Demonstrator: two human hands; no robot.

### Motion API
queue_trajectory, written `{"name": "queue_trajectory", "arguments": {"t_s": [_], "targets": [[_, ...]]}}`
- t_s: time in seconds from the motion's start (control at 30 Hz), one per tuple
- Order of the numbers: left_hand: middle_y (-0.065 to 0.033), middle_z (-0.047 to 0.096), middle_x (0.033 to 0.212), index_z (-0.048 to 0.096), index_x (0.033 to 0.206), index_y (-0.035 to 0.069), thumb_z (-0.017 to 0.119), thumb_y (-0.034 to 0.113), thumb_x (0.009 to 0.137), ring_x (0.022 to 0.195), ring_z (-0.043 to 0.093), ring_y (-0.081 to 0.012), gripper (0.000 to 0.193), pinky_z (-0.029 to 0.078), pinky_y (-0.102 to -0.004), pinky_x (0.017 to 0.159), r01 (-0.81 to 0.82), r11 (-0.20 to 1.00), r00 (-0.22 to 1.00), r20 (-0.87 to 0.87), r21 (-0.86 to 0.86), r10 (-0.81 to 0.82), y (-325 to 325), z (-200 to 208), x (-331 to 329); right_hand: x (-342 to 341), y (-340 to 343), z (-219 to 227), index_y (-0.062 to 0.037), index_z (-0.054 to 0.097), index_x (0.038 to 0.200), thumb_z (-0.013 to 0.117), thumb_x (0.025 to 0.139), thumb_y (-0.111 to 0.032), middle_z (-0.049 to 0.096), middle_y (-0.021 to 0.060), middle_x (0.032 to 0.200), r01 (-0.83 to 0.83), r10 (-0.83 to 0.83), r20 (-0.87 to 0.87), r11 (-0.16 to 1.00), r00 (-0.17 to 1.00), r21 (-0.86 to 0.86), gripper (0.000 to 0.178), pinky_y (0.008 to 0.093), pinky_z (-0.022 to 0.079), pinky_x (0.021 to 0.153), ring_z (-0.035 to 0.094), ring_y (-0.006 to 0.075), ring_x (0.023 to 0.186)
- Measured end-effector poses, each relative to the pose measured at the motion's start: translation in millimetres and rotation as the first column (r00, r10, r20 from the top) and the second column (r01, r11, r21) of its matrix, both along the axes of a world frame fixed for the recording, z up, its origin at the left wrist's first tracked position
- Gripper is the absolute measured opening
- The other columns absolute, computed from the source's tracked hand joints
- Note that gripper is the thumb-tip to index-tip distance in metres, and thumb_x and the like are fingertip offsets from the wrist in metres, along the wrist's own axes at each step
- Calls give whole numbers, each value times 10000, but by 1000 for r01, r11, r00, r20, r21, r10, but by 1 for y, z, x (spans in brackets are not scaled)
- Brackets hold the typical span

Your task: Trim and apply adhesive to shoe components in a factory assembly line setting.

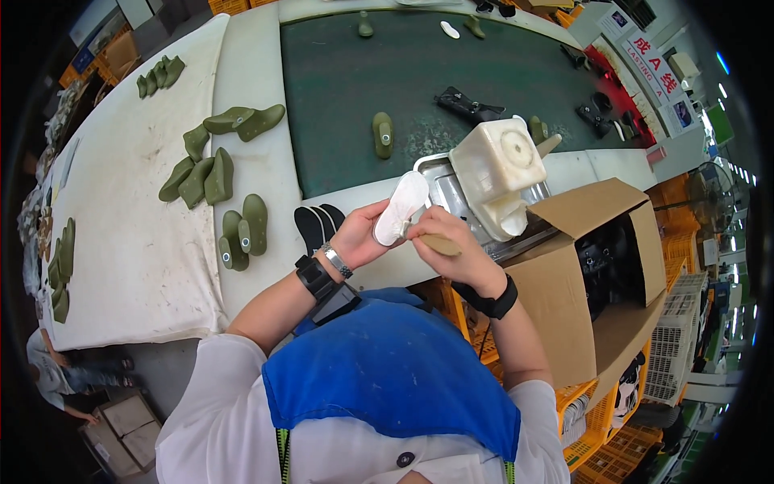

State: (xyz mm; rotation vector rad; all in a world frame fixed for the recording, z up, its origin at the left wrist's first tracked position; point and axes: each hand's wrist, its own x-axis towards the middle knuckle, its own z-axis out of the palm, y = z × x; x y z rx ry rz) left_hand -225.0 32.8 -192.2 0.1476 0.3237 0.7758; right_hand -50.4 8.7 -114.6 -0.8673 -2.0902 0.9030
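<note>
Brushing, by the look of it: white insole (pixel 409 194) held up over the near edge of the bench, just L of the metal tray (pixel 427 168), far end close to tray rim; can't tell if touching. L hand (pixel 359 238) grasps insole by near end and side, fingers partly under it. R hand (pixel 461 236) grips short wood-handled brush (pixel 439 244) low, w/ tip at insole's near R edge; bristles too small to read.

To do it well, IMO: keep L fingertips below the rim so whole face stays free; light, even strokes, near end to far; edges get same coat as middle; load brush sparingly, no drips. Coating itself can't be made out, prob. adhesive.

Around: cut-open white plastic jug (pixel 500 165) on tray, R of hands. Black insoles w/ pale edges (pixel 310 228) just beyond L wrist. Green shoe lasts (pixel 255 226) in clusters, L on white cloth. Green conveyor belt (pixel 330 97) ahead, w/ a lone last (pixel 383 135) + black boot (pixel 468 107). Cardboard box (pixel 552 310) R, open, black footwear inside.
</note>
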Motion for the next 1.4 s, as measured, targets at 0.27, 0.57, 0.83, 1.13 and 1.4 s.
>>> {"name": "queue_trajectory", "arguments": {"t_s": [0.27, 0.57, 0.83, 1.13, 1.4], "targets": [[-82, 479, 1214, 384, 1255, 51, 318, 235, 927, 1096, 472, -210, 382, 369, -419, 937, 52, 998, 994, -90, -41, -56, -4, -6, -7, 22, 19, -17, -32, 596, 806, 571, 748, -33, 527, 63, 755, 188, -189, 59, 982, 980, 26, 64, 251, 405, 601, 517, 172, 684], [-87, 507, 1170, 406, 1232, 47, 321, 224, 923, 1067, 488, -221, 367, 383, -414, 914, -43, 999, 997, -60, -31, 41, 13, -12, -6, -15, 11, -25, -7, 623, 791, 608, 766, -77, 571, 82, 736, 485, -475, -170, 874, 863, 23, 76, 264, 414, 540, 536, 177, 609], [-76, 584, 993, 505, 1064, 23, 363, 165, 882, 896, 568, -208, 272, 453, -334, 788, -314, 942, 940, -175, -116, 292, 111, -63, -36, 8, -2, -25, 4, 610, 826, 591, 781, -58, 568, 74, 747, 538, -571, -199, 820, 797, -195, 79, 246, 410, 581, 534, 144, 663], [-78, 610, 893, 561, 964, 41, 465, 131, 828, 800, 606, -225, 190, 495, -367, 672, -593, 802, 636, -571, 67, 518, 235, -162, -17, 66, -63, -5, 3, 583, 875, 539, 819, -77, 533, 34, 831, 717, -775, -156, 628, 613, -302, 108, 202, 391, 612, 492, 84, 680], [-76, 568, 940, 554, 1002, 69, 510, 200, 775, 897, 550, -240, 266, 431, -447, 745, -281, 955, 470, -855, 92, 220, 271, -204, -50, 176, -113, 70, -29, 521, 982, 464, 896, -247, 531, 50, 891, 716, -632, -745, 621, 214, -320, 241, 263, 419, 668, 501, 131, 710]]}}
